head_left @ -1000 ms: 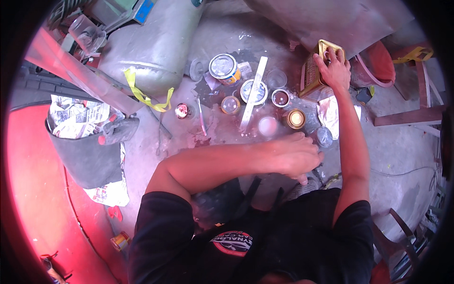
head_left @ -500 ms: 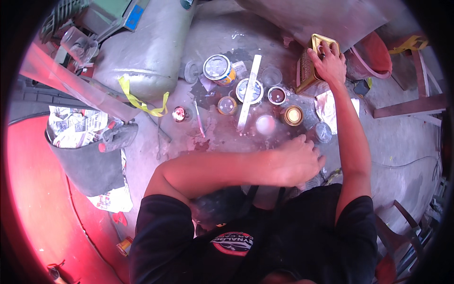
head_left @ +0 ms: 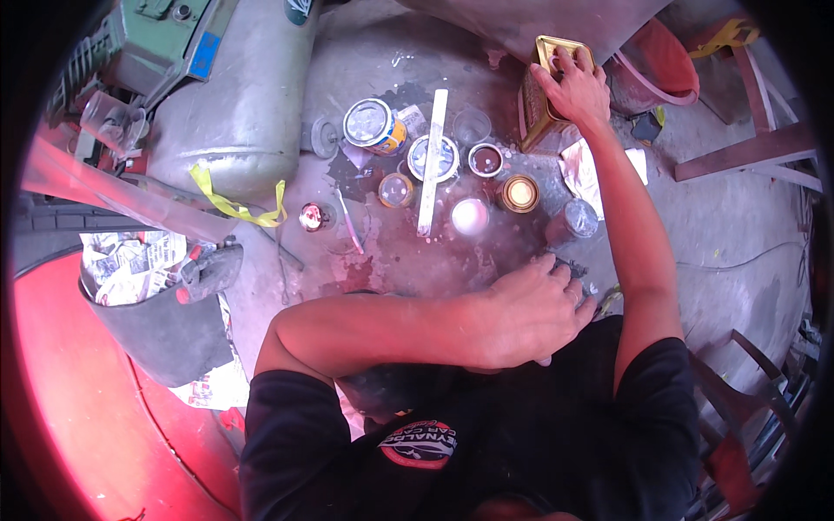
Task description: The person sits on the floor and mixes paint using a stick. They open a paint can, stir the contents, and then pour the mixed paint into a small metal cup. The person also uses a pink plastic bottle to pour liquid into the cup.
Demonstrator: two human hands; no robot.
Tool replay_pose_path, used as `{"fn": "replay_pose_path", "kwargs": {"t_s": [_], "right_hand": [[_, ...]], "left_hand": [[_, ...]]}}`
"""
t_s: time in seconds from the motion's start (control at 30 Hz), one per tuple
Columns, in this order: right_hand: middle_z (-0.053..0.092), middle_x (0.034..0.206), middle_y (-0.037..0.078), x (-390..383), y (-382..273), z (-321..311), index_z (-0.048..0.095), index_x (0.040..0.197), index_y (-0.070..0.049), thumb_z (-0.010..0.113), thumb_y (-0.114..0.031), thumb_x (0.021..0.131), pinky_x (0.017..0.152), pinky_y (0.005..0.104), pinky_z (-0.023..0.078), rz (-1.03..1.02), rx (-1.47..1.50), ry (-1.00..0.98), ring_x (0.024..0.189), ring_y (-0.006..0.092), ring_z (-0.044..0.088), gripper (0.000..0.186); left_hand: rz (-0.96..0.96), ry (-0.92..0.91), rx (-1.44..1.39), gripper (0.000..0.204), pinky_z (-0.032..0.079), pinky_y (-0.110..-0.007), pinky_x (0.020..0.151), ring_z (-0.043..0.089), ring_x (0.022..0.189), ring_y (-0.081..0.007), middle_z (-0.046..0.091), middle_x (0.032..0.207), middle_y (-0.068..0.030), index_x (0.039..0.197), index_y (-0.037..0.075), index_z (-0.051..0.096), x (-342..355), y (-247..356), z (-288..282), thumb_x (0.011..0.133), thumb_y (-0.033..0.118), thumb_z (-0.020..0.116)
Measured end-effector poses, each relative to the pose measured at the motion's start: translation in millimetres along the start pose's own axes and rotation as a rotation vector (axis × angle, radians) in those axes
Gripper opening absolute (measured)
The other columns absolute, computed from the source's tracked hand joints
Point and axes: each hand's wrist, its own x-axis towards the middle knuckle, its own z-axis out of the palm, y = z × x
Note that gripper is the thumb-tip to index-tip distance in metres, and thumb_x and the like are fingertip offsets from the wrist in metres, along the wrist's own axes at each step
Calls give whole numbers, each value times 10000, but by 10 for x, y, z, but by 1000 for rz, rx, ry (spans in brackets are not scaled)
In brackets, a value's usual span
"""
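My right hand [head_left: 578, 87] grips the top of a tall gold rectangular tin [head_left: 540, 113], fingers curled at its handle. My left hand [head_left: 543, 308] is closed low in front of my dark shirt, and what it may hold is hidden underneath. Between and beyond my hands on the floor stand a paint can [head_left: 375, 126], a white-rimmed can [head_left: 419, 158] with a long white stick [head_left: 433, 178] across it, a small cup of dark liquid [head_left: 486, 160], a gold can [head_left: 519, 194], a pale cup [head_left: 470, 217] and a grey cylindrical container [head_left: 573, 226].
A silver tank [head_left: 217, 113] with yellow tape [head_left: 234, 204] lies at the back left. A dark bin with newspapers [head_left: 152, 330] stands beside a red surface [head_left: 69, 382]. A reddish bucket [head_left: 651, 69] and a wooden stand [head_left: 738, 152] are at the right.
My left hand has drawn a little back toward my body. My right hand stays on the gold tin. The whole view has shifted, with the floor items appearing higher and further left.
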Motion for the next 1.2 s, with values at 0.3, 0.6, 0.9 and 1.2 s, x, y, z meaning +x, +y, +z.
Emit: {"fn": "replay_pose_path", "kwargs": {"t_s": [0.3, 0.6, 0.9, 1.2], "right_hand": [[437, 1589, 115, -21, -26, -26, 537, 1498, -233, 532, -737, 914, 1116, 575, 416, 13, -26, -12, 1399, 518, 426, 771], [371, 1642, 126, -4, -12, -16, 521, 1521, -236, 525, -747, 906, 1145, 587, 371, 31, -19, -49, 1437, 515, 375, 799], [389, 1625, 137, -7, -16, -28, 543, 1495, -226, 545, -718, 907, 1138, 591, 376, 19, 1, -33, 1431, 505, 387, 767], [418, 1603, 125, -15, -1, -15, 542, 1494, -224, 542, -729, 914, 1118, 580, 409, 9, -21, -1, 1409, 511, 418, 769]], "left_hand": [[-9, -72, -36, 810, 449, -443, 1065, 587, 1196, -336, 637, 1239, -198, 1395, -52, 538, 66, -33, 12, 771, 366, 841], [-33, -62, -40, 831, 446, -474, 1089, 575, 1249, -353, 631, 1271, -214, 1422, -59, 511, 57, -118, -42, 791, 379, 829], [-24, -69, -36, 834, 438, -457, 1098, 569, 1259, -352, 635, 1263, -217, 1412, -66, 516, 49, -93, -17, 777, 370, 836], [-17, -37, -16, 831, 445, -442, 1084, 578, 1239, -338, 642, 1239, -203, 1407, -64, 522, 43, -102, 20, 762, 355, 839]]}}
